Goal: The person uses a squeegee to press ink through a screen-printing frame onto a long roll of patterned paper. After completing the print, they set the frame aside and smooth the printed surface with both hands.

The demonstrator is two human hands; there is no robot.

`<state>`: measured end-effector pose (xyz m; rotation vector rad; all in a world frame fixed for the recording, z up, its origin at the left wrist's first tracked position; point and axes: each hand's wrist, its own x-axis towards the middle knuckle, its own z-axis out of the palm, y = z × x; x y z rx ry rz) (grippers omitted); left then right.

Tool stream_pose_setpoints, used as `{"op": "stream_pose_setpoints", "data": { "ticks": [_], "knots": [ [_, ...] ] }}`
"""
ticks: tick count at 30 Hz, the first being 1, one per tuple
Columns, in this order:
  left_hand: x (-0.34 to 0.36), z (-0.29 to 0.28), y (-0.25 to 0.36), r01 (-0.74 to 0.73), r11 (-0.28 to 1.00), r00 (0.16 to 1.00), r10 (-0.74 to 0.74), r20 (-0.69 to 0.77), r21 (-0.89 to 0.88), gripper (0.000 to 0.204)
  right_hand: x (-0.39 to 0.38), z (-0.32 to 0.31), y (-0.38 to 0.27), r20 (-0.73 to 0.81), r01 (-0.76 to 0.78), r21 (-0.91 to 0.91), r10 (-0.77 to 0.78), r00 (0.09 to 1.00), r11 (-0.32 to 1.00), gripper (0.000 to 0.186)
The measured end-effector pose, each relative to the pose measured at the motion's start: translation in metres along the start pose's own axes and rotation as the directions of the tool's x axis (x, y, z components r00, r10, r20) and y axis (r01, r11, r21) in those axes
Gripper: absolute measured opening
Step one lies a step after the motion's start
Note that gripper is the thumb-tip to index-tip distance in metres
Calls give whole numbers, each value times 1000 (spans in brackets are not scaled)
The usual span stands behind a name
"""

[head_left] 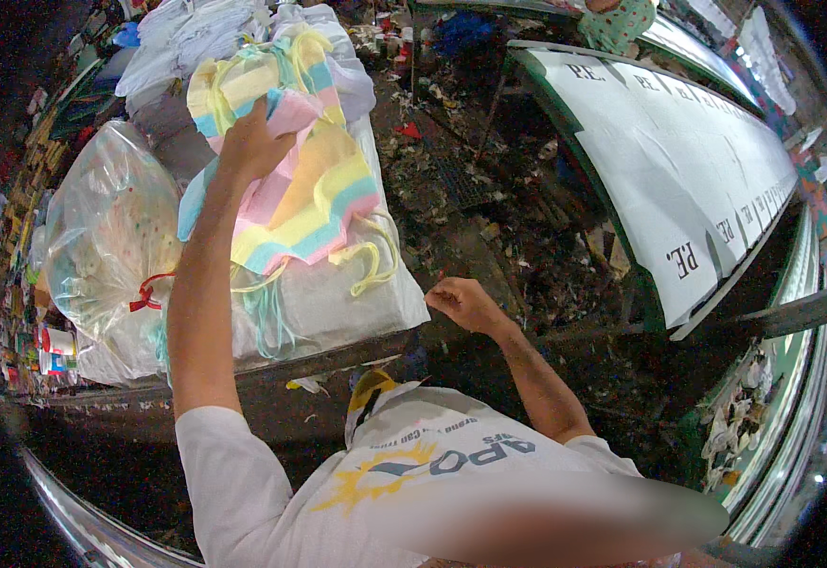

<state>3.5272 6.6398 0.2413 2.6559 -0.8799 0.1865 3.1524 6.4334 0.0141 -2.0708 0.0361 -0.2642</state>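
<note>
Pastel-striped fabric pieces (314,204) in yellow, blue, pink and orange lie overlapping on the pale-covered table. Yellow and mint ties (268,317) trail from their edges. My left hand (257,147) is closed on a pink part of the striped fabric, its fingertips partly hidden in the folds. By the table's near right corner is my right hand (467,304), its fingers curled and pinched together. Whatever they hold, if anything, is too small to make out.
A clear plastic bag (110,227) tied with a red strip bulges at the left of the table. White folded cloth stacks (181,57) fill the far end. To the right stands a long table with white sheets (659,161). Scraps litter the dark floor (470,189) between.
</note>
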Motion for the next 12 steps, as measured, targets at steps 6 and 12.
{"op": "stream_pose_setpoints", "data": {
  "ticks": [6, 12],
  "knots": [
    [-17, -4, -12, -8, 1000, 981, 7, -193, -4, 87, 42, -10, -16, 70, -91, 88, 85, 994, 992, 18],
    [-30, -28, 1, 41, 999, 994, -41, -106, 2, 93, 136, -32, -46, -24, 32, 414, -25, 999, 910, 23]
  ]
}}
